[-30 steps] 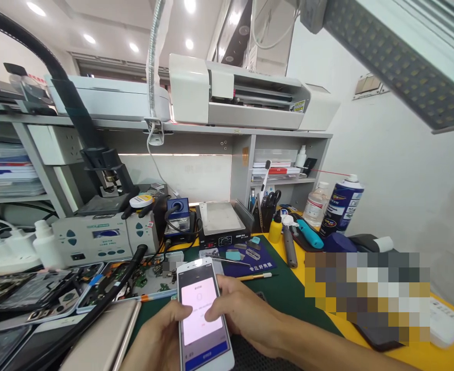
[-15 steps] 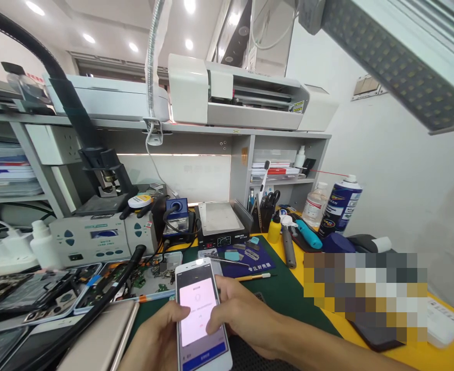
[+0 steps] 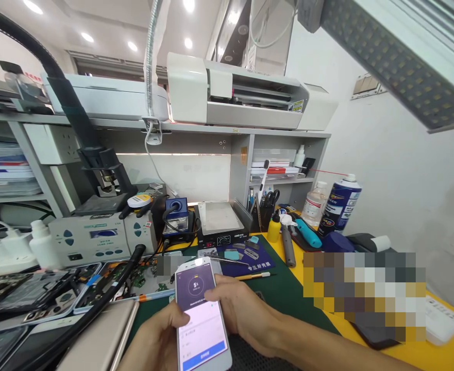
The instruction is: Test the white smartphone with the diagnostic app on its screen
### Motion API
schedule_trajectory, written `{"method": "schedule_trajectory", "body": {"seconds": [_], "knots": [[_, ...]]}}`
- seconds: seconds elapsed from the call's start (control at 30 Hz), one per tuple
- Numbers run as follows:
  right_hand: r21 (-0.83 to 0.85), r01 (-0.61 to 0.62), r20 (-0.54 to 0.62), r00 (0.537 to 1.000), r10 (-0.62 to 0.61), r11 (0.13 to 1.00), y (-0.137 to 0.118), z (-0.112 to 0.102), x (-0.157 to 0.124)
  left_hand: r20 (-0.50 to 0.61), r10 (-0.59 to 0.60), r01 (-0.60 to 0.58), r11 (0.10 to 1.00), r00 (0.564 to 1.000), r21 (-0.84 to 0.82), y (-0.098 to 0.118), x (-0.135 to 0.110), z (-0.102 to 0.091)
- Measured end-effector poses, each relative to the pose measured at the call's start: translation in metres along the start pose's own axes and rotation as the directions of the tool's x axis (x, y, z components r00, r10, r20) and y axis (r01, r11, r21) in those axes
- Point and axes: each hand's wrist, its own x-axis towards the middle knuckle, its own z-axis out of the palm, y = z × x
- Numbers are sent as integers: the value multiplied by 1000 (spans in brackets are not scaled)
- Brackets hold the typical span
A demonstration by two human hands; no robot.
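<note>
A white smartphone [image 3: 201, 330] with a lit screen is held upright at the bottom centre, tilted back toward me. Its display has a purple top with a circle reading 5, a white lower part and a blue bar at the bottom. My left hand [image 3: 159, 330] is wrapped round the phone's left side, its thumb over the screen's left edge. From the right, my right hand [image 3: 246, 314] grips the other edge, its thumb over the upper part of the screen. The fingers behind the phone are hidden.
Trays of phone parts [image 3: 141, 286] and a gold tablet-like panel [image 3: 99, 335] lie left. Behind stand a grey soldering station [image 3: 95, 237] and a hot plate [image 3: 222, 221]. A brush [image 3: 253, 276], blue mat [image 3: 261, 263], yellow bottle [image 3: 273, 229] and spray can [image 3: 338, 206] are right.
The phone's screen has switched from a white pop-up over a dim page to a purple-topped page with a circle. My right thumb has moved up the screen; the grip stays the same.
</note>
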Motion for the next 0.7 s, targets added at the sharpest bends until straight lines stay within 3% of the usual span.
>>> {"method": "schedule_trajectory", "body": {"seconds": [0.1, 0.37, 0.7], "knots": [[13, -4, -6, 1000, 4, 1000, 2, -1, 2, -51, -6, 11, 996, 999, 90, 5, -3, 7], [3, 0, 9, 1000, 0, 1000, 3, -1, 3, -67, -7, 15, 993, 998, 118, 13, -10, 22], [6, 6, 2, 1000, -6, 1000, 4, -2, 3, -44, 9, -1, 985, 999, 172, 11, -10, 22]]}}
